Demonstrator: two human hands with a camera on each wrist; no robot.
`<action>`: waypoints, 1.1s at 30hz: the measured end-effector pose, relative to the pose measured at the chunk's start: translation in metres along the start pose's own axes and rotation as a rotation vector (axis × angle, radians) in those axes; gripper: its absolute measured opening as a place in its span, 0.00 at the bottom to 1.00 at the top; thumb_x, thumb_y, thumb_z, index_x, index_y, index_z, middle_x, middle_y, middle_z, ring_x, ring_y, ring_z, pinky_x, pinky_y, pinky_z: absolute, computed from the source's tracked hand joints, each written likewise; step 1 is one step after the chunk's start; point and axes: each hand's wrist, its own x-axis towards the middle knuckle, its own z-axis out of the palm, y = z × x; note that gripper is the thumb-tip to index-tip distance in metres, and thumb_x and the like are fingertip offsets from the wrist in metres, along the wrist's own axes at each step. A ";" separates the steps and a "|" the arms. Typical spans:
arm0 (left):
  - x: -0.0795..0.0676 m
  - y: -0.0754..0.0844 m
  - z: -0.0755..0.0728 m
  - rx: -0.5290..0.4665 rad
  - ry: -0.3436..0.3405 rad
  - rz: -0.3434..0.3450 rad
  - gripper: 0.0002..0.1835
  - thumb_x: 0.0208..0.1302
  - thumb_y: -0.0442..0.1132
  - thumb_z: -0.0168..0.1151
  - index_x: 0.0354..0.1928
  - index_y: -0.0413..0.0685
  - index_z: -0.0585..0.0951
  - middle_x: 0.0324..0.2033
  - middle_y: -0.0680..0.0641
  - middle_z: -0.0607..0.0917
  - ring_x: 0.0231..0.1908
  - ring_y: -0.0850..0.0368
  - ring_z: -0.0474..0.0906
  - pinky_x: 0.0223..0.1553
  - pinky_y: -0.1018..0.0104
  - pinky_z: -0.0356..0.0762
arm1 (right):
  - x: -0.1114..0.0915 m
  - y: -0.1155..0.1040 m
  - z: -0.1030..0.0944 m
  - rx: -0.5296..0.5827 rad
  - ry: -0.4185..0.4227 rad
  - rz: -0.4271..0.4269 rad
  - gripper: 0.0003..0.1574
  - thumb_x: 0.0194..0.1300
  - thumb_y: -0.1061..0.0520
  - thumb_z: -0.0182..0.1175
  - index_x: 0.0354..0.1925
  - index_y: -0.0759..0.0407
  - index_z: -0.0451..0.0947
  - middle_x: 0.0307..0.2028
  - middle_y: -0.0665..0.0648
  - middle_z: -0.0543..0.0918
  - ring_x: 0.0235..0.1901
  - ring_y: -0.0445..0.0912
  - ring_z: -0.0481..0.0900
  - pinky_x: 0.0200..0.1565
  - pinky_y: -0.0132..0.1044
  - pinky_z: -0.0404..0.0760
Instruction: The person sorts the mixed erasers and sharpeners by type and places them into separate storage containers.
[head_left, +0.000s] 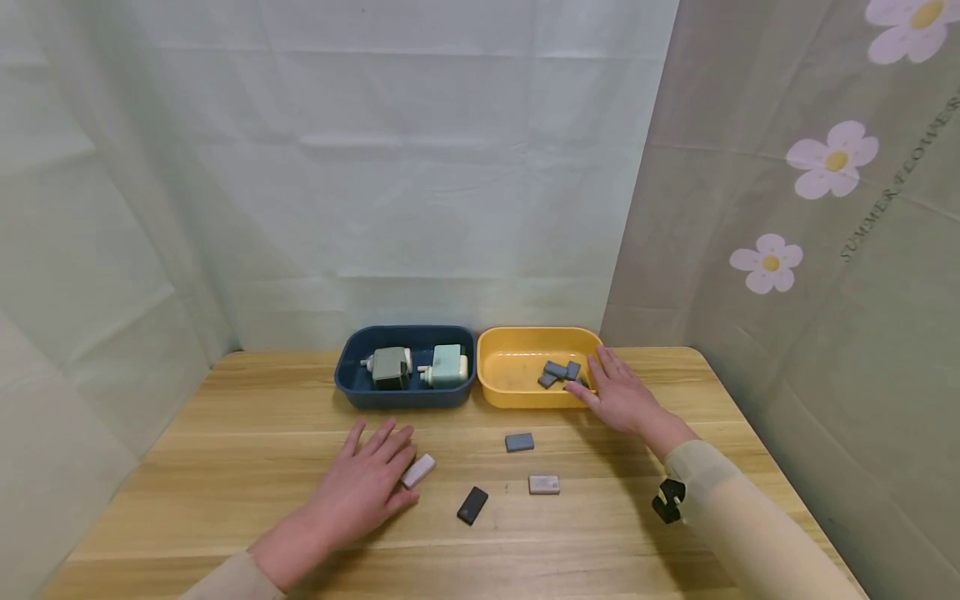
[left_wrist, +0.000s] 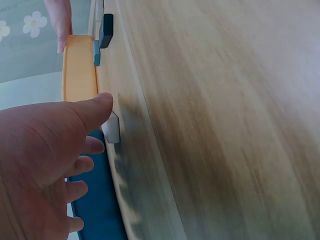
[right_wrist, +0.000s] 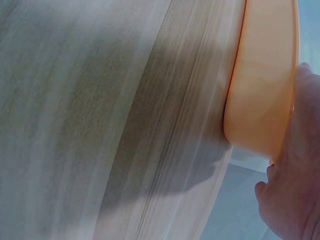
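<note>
My left hand (head_left: pixel 362 477) is over the table with its fingers spread and straight, close beside a small white rectangular block (head_left: pixel 418 471). In the left wrist view, the thumb overlaps that white block (left_wrist: pixel 112 128). At the right end of the yellow bin (head_left: pixel 517 398), my right hand (head_left: pixel 621 393) reaches over the rim, fingers extended and thumb toward the inside. Several grey blocks (head_left: pixel 556 369) lie in that bin near the thumb. Its palm side shows against the bin's end wall (right_wrist: pixel 260 100) in the right wrist view.
A dark blue bin (head_left: pixel 405 400) stands left of the yellow one, holding a dark green bottle-like item (head_left: pixel 390 367) and a mint one (head_left: pixel 447 364). On the wooden table lie a blue-grey block (head_left: pixel 519 442), a light grey block (head_left: pixel 543 484) and a black block (head_left: pixel 472 505). Curtains surround the table.
</note>
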 end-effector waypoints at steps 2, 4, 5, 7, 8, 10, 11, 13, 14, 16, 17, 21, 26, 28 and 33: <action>0.001 0.000 0.001 -0.002 -0.006 -0.002 0.32 0.72 0.59 0.74 0.66 0.43 0.85 0.76 0.38 0.76 0.78 0.33 0.67 0.75 0.20 0.56 | 0.000 0.000 0.000 -0.001 0.002 0.000 0.58 0.88 0.29 0.45 0.86 0.74 0.48 0.87 0.73 0.40 0.86 0.68 0.38 0.83 0.65 0.43; 0.002 -0.001 0.002 -0.001 -0.006 -0.001 0.31 0.72 0.59 0.75 0.65 0.43 0.86 0.76 0.38 0.76 0.78 0.32 0.67 0.74 0.20 0.56 | 0.000 0.000 0.000 -0.002 0.006 -0.001 0.57 0.88 0.30 0.45 0.86 0.74 0.49 0.87 0.73 0.41 0.86 0.68 0.39 0.83 0.65 0.43; 0.002 -0.001 0.003 0.001 -0.006 -0.001 0.31 0.72 0.59 0.75 0.64 0.43 0.86 0.76 0.38 0.76 0.78 0.32 0.67 0.74 0.20 0.56 | 0.000 -0.001 0.001 -0.001 0.007 -0.001 0.57 0.88 0.30 0.45 0.86 0.74 0.49 0.87 0.73 0.41 0.86 0.68 0.39 0.83 0.65 0.43; 0.002 -0.001 0.003 0.003 -0.007 -0.003 0.30 0.71 0.58 0.76 0.63 0.42 0.86 0.75 0.38 0.77 0.78 0.32 0.68 0.74 0.20 0.57 | 0.000 -0.001 0.001 0.000 0.009 -0.001 0.57 0.88 0.30 0.45 0.86 0.74 0.49 0.87 0.74 0.41 0.86 0.68 0.39 0.83 0.65 0.43; 0.003 -0.001 0.004 0.004 -0.007 -0.003 0.30 0.71 0.58 0.76 0.62 0.42 0.86 0.75 0.37 0.77 0.78 0.32 0.68 0.74 0.20 0.57 | 0.000 -0.001 0.001 0.000 0.009 0.000 0.57 0.88 0.30 0.45 0.86 0.74 0.49 0.87 0.74 0.41 0.86 0.68 0.39 0.83 0.65 0.43; 0.003 -0.001 0.004 0.003 0.000 -0.003 0.30 0.71 0.57 0.76 0.62 0.41 0.86 0.75 0.37 0.77 0.78 0.32 0.68 0.74 0.20 0.57 | 0.000 -0.001 0.001 0.002 0.010 0.001 0.57 0.88 0.30 0.46 0.86 0.74 0.49 0.87 0.74 0.41 0.86 0.68 0.39 0.83 0.65 0.43; 0.003 -0.001 0.004 0.004 0.004 -0.003 0.30 0.71 0.57 0.76 0.62 0.41 0.86 0.74 0.37 0.77 0.77 0.32 0.68 0.74 0.20 0.57 | 0.000 -0.001 0.001 0.004 0.010 0.002 0.57 0.88 0.30 0.46 0.86 0.74 0.49 0.87 0.74 0.41 0.86 0.68 0.39 0.83 0.65 0.43; 0.002 -0.001 0.005 0.006 0.016 -0.001 0.31 0.71 0.57 0.76 0.63 0.40 0.86 0.74 0.36 0.78 0.77 0.32 0.69 0.74 0.20 0.58 | 0.000 -0.001 0.001 0.005 0.010 0.004 0.57 0.88 0.30 0.46 0.86 0.74 0.49 0.87 0.74 0.41 0.86 0.68 0.39 0.83 0.65 0.43; 0.002 0.000 0.005 0.007 0.020 -0.001 0.31 0.71 0.56 0.76 0.63 0.39 0.86 0.74 0.36 0.78 0.77 0.32 0.69 0.74 0.21 0.58 | 0.000 -0.001 0.001 0.006 0.010 0.004 0.57 0.88 0.31 0.46 0.86 0.74 0.49 0.87 0.74 0.41 0.86 0.69 0.39 0.83 0.65 0.43; 0.002 0.000 0.005 0.012 0.023 -0.004 0.32 0.71 0.56 0.76 0.65 0.38 0.85 0.74 0.36 0.78 0.77 0.32 0.69 0.75 0.21 0.57 | 0.000 -0.001 0.001 0.005 0.010 0.004 0.56 0.88 0.31 0.46 0.86 0.74 0.48 0.87 0.74 0.41 0.86 0.69 0.39 0.83 0.65 0.43; 0.002 0.000 0.005 0.013 0.021 -0.006 0.32 0.72 0.56 0.76 0.65 0.38 0.85 0.74 0.36 0.78 0.77 0.32 0.69 0.75 0.22 0.57 | 0.000 -0.001 0.001 0.005 0.008 0.004 0.56 0.88 0.31 0.46 0.86 0.74 0.48 0.87 0.74 0.41 0.86 0.69 0.39 0.83 0.65 0.43; 0.004 0.000 0.005 0.005 0.002 -0.021 0.27 0.72 0.56 0.75 0.59 0.40 0.87 0.74 0.37 0.78 0.78 0.33 0.68 0.75 0.21 0.56 | 0.001 -0.001 0.001 0.001 0.006 0.004 0.56 0.88 0.31 0.45 0.86 0.74 0.49 0.87 0.74 0.41 0.86 0.69 0.39 0.83 0.65 0.43; 0.005 0.000 0.006 0.000 -0.013 -0.040 0.20 0.73 0.55 0.75 0.48 0.45 0.87 0.75 0.37 0.77 0.78 0.33 0.68 0.76 0.22 0.55 | 0.002 0.000 0.002 -0.002 0.006 0.006 0.57 0.88 0.30 0.45 0.86 0.74 0.49 0.87 0.74 0.41 0.86 0.68 0.39 0.83 0.64 0.43; 0.005 0.000 0.007 0.003 -0.012 -0.043 0.20 0.73 0.55 0.75 0.48 0.45 0.87 0.74 0.36 0.77 0.78 0.33 0.68 0.76 0.22 0.55 | 0.002 0.000 0.002 -0.001 0.004 0.007 0.57 0.88 0.30 0.45 0.86 0.74 0.49 0.87 0.73 0.41 0.86 0.68 0.39 0.83 0.64 0.43; 0.006 0.000 0.008 -0.001 -0.013 -0.050 0.19 0.73 0.54 0.75 0.48 0.45 0.86 0.74 0.36 0.78 0.78 0.33 0.68 0.76 0.22 0.55 | 0.002 0.000 0.002 0.003 0.000 0.012 0.57 0.88 0.30 0.45 0.86 0.73 0.49 0.87 0.73 0.40 0.87 0.68 0.38 0.83 0.64 0.42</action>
